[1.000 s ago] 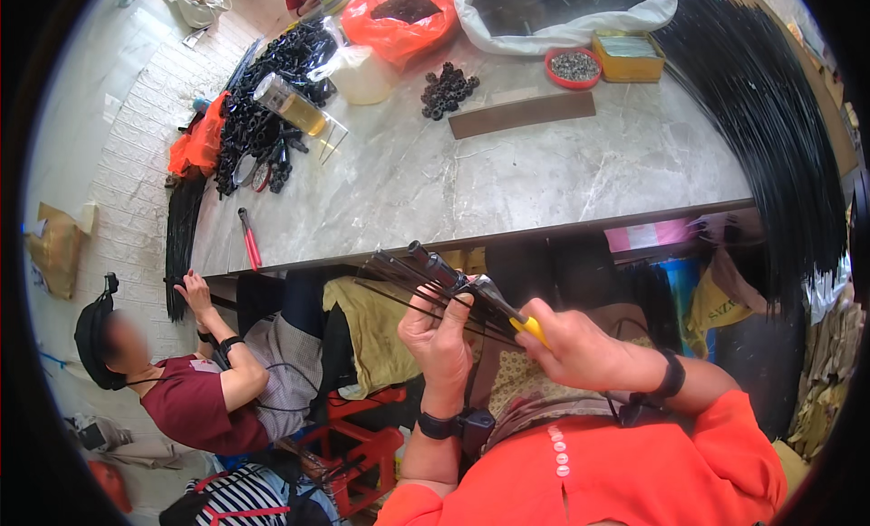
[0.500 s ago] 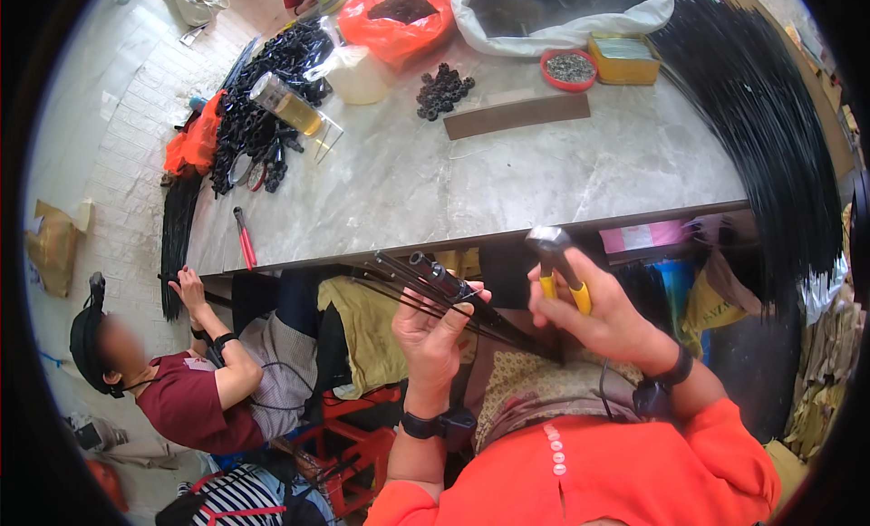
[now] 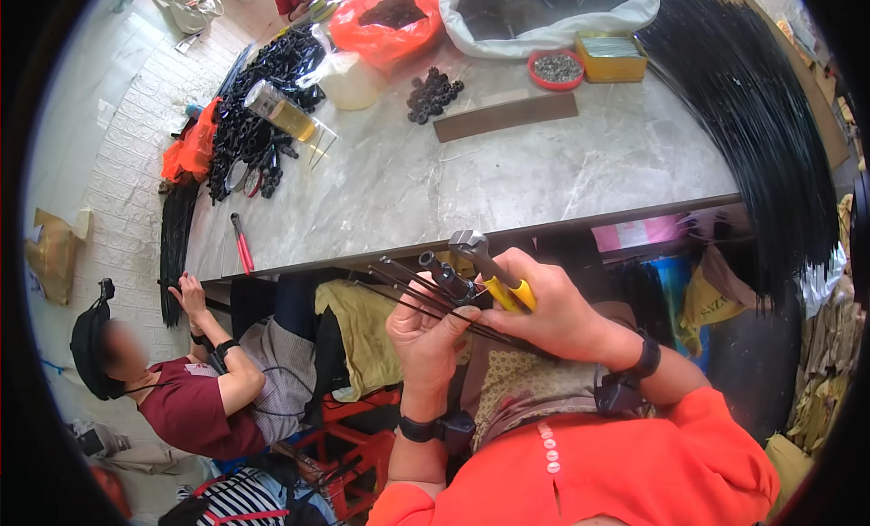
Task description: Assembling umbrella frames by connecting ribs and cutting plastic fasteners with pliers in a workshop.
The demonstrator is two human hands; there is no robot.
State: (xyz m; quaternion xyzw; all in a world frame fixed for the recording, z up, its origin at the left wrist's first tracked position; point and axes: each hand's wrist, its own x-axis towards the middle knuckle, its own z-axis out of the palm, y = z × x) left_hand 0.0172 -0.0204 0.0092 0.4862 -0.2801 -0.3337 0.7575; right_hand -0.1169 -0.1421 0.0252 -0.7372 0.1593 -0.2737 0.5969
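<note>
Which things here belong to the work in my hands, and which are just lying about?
Belonging, it seems:
Thin black rods and black tubular fittings, in your left hand
Yellow-handled pincers, in your right hand

Lying about, probably:
Red-handled pliers on the table
Brown flat strip
Clear bottle of yellowish liquid

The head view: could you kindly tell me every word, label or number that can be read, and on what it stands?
Yellow bag: dark letters, which I leave unquoted.
White patch on the maroon shirt: too small to read.
Pliers in the right hand: none readable.
</note>
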